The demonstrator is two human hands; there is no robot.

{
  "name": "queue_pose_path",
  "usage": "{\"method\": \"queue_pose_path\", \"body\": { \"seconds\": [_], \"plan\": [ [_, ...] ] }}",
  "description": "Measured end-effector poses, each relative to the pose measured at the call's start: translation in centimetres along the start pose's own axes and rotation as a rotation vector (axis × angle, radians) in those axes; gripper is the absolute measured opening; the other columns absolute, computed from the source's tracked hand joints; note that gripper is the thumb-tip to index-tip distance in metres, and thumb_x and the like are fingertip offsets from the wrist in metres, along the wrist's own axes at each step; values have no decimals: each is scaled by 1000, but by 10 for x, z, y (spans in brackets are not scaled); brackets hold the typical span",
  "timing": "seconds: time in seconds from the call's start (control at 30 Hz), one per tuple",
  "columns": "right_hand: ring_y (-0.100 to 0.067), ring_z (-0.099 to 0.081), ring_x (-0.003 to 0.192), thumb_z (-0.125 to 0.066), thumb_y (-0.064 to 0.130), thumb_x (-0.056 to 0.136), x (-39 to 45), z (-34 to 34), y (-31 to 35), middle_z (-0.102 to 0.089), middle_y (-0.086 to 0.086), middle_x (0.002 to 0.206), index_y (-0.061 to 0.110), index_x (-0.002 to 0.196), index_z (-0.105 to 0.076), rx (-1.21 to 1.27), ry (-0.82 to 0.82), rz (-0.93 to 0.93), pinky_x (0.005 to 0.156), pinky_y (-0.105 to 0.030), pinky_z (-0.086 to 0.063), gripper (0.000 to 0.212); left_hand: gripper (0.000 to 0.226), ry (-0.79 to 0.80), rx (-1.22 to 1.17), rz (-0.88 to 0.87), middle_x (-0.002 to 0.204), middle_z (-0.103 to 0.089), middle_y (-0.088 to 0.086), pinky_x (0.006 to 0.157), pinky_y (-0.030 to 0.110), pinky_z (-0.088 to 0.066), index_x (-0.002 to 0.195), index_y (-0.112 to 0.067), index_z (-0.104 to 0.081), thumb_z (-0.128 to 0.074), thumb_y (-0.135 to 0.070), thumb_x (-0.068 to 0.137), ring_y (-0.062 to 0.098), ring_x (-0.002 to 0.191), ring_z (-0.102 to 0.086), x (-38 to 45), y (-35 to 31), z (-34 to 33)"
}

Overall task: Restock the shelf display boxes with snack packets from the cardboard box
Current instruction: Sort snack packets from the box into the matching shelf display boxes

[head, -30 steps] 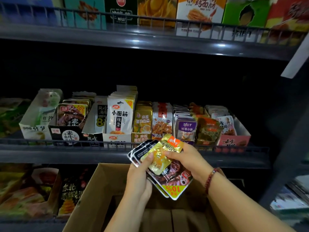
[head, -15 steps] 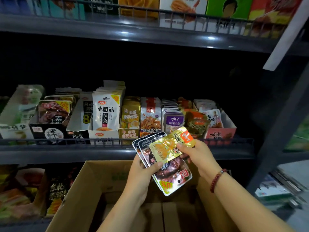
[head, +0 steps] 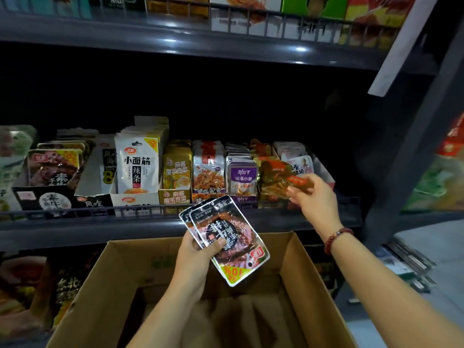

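While reaching over the rail [head: 226,209] | right hand [head: 316,202] pinching gold packet [head: 296,183] just above rail, by brown-packet box [head: 272,180] | left hand [head: 198,249] gripping dark packets [head: 226,237] below rail, over carton [head: 308,280] | risk: wrong box, loose pinch dropping packet behind rail

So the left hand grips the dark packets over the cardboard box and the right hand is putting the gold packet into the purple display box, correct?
Not quite: the head view shows the right hand holding the gold packet at the brown-orange display box, right of the purple display box. The rest holds.
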State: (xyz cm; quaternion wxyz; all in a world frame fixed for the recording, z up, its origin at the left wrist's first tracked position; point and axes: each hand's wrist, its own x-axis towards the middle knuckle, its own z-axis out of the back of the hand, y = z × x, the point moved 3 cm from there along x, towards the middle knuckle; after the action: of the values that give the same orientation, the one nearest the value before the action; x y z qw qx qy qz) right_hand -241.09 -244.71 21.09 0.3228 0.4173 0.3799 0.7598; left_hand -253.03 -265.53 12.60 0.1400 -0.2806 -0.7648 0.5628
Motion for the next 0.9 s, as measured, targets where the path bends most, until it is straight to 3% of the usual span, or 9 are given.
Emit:
{"method": "queue_pose_path", "body": {
  "seconds": [0.17,0.33,0.53,0.63,0.7,0.77,0.9],
  "plan": [
    [-12,-60,97,-65,12,89,18,-3,-2,-63,6,98,22,93,-59,-136,2,170,84,-29,-51,13,44,2,8,3,110,-71,8,99,48,-49,115,-17,-57,-71,4,79,26,105,-66,-1,1,-1],
    [-7,-53,94,-64,11,89,34,-13,-2,-58,10,97,24,91,-58,-258,78,216,70,-11,-40,14,42,-2,-5,-3,110,-71,9,94,44,-51,113,-17,-57,-71,4,79,26,104,-66,-1,1,0],
    [-5,-52,97,-67,13,86,42,-13,1,-58,11,97,22,94,-61,-270,133,248,84,-19,-43,13,40,4,-35,-5,104,-73,5,74,30,-54,112,-18,-58,-69,4,81,20,95,-70,-4,-3,-1],
    [-8,-57,98,-67,24,87,45,-14,-5,-61,8,103,19,111,-64,-289,195,194,82,-22,-48,25,39,12,-41,2,102,-73,3,70,29,-54,111,-19,-58,-69,4,81,19,93,-70,-6,-4,-3],
    [-7,-63,91,-67,26,87,46,-19,-9,-66,5,102,18,115,-62,-241,265,146,75,-17,-50,29,39,14,-43,9,101,-74,3,70,29,-54,111,-20,-58,-68,4,81,19,92,-71,-7,-4,-3],
    [-7,-63,86,-67,28,87,47,-24,-12,-68,2,104,16,115,-63,-283,269,136,71,-15,-49,31,39,16,-40,10,100,-74,3,66,27,-55,111,-19,-58,-68,4,81,18,89,-72,-7,-4,-4],
    [-14,-65,87,-65,36,87,51,-29,-9,-70,-1,97,14,102,-66,-446,224,212,72,-25,-52,27,38,13,-50,14,103,-74,4,70,31,-55,111,-20,-58,-69,2,81,20,93,-71,-8,-6,-2]
  ]
}}
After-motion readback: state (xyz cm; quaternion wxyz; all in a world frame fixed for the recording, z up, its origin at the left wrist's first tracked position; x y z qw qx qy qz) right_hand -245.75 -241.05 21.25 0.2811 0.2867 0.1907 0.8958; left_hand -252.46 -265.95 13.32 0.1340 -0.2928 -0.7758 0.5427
